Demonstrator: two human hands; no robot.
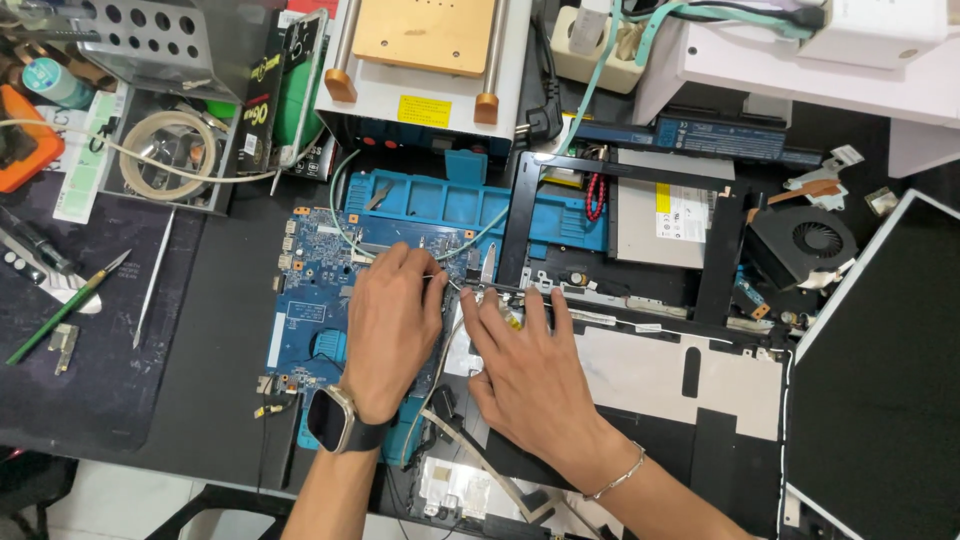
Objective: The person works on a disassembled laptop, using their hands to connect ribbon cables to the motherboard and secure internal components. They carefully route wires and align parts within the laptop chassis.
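Observation:
My left hand (390, 325) rests on a blue laptop motherboard (305, 300), its fingertips pinching a thin wire near the board's right edge. My right hand (525, 355) lies on the black laptop chassis (640, 390) beside it, fingers closed on a small tool with a yellow handle (511, 318) at the hinge corner. A flat cable (455, 345) runs between the two hands. The left wrist wears a watch, the right a thin bracelet.
A blue plastic holder (440, 200) sits behind the board. A heating station (425, 75) stands at the back. A cooling fan (805, 240), a battery (720, 135) and a laptop screen (880, 370) lie right. Tweezers and a green-handled tool (60, 310) lie left.

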